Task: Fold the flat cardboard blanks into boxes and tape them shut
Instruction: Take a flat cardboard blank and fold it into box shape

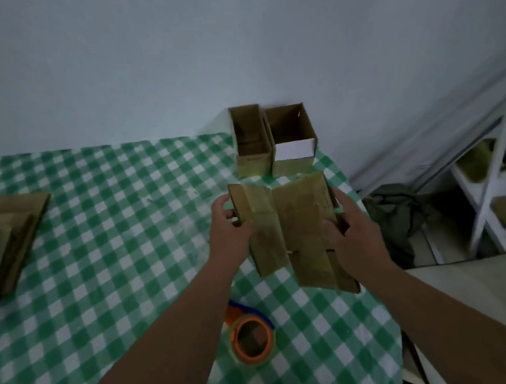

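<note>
1. Nearest the camera, on the green-checked counter (100, 264), a tape roll (253, 340) with an orange core lies flat between the two forearms, untouched, slightly nearer the left arm.
2. Just beyond it, both hands hold a partly folded cardboard blank (291, 228) above the counter's right part. The left hand (228, 227) curls round its left edge; the right hand (356, 229) grips its right edge, fingers wrapped behind.
3. The blank's long axis runs away from the person, tilted a little leftward at the far end, so the hands face each other across its short width. Squaring it up should mean pressing those sides inward.
4. Farther back, two open-topped boxes (274, 138) stand side by side, touching, near the wall.
5. Far left, more flat cardboard (10, 235) lies well apart.
</note>
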